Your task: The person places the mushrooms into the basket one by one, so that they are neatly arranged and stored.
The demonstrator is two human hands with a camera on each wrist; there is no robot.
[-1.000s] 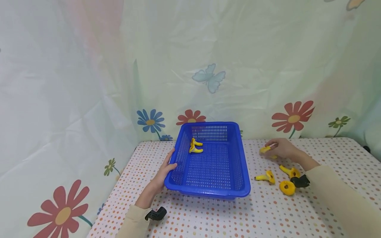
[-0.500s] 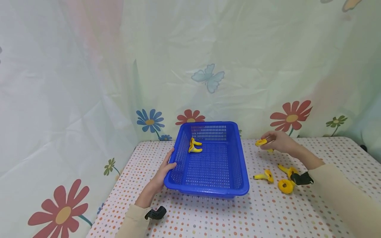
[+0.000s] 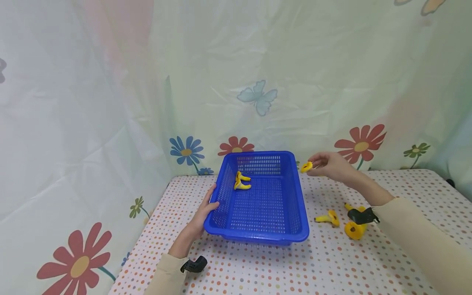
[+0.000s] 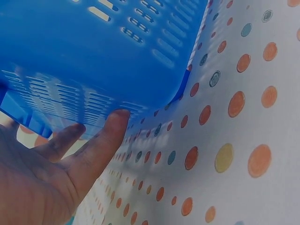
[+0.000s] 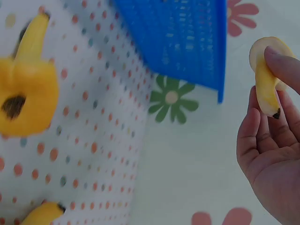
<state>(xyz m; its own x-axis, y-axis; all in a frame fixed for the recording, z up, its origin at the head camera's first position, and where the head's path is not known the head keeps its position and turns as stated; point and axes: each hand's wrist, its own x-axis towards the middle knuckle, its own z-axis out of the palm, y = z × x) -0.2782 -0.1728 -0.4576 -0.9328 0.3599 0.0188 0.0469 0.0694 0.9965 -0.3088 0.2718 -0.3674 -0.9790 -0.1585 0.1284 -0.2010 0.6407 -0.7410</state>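
Note:
A blue plastic basket (image 3: pixel 258 237) stands on the spotted table, its near side seemingly raised. My left hand (image 3: pixel 199 215) holds its left side, thumb over the rim; in the left wrist view the fingers (image 4: pixel 101 145) lie against the slotted outer wall. Just right of the basket, my right hand (image 3: pixel 333 167) is raised and pinches a yellow chanterelle mushroom (image 3: pixel 306 167). The right wrist view shows the thumb across that mushroom's pale underside (image 5: pixel 257 54), with the dark-tipped stem pointing down. Two similar mushrooms (image 3: pixel 242 185) lie inside the basket against its left wall.
Right of the basket lie a loose mushroom (image 3: pixel 326 218), a second one (image 3: pixel 354 230) closer to the front, and another (image 3: pixel 348 206) partly hidden by the black wrist camera (image 3: pixel 361 215). A flowered curtain (image 3: pixel 313 102) hangs directly behind the table.
My right hand has lifted the mushroom off the table's far right area and carried it up and left towards the basket. The left hand and the basket have stayed in place.

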